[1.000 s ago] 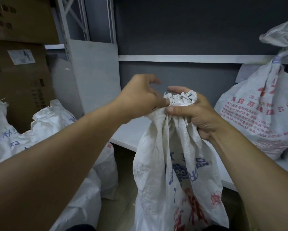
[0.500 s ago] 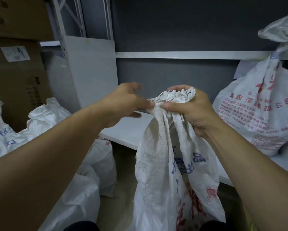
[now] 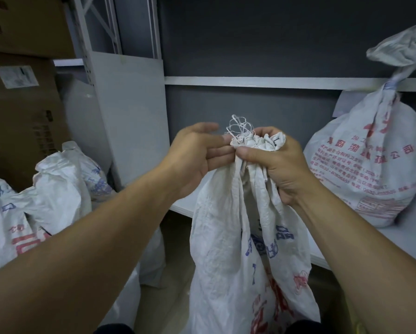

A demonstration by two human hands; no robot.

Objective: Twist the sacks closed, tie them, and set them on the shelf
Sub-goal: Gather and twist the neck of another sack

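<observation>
A white woven sack [image 3: 240, 249] with blue and red print stands upright in front of me on the floor. My right hand [image 3: 279, 165] grips its gathered neck, and the bunched mouth with loose frayed threads [image 3: 240, 127] sticks out above my fist. My left hand [image 3: 197, 155] is at the left side of the mouth, its fingers fairly straight and its fingertips touching the bunched edge. A tied sack [image 3: 370, 169] with red print sits on the white shelf [image 3: 409, 239] at the right.
Several more white sacks [image 3: 52, 194] lie on the floor at the left, in front of brown cardboard boxes [image 3: 21, 112]. A grey upright panel [image 3: 129, 112] and shelf post stand behind them. A dark back wall closes the shelf bay.
My left hand let go of the sack's mouth, drew back, then returned to touch its left edge. My right hand kept its grip and frayed threads now stick up from the bunch.
</observation>
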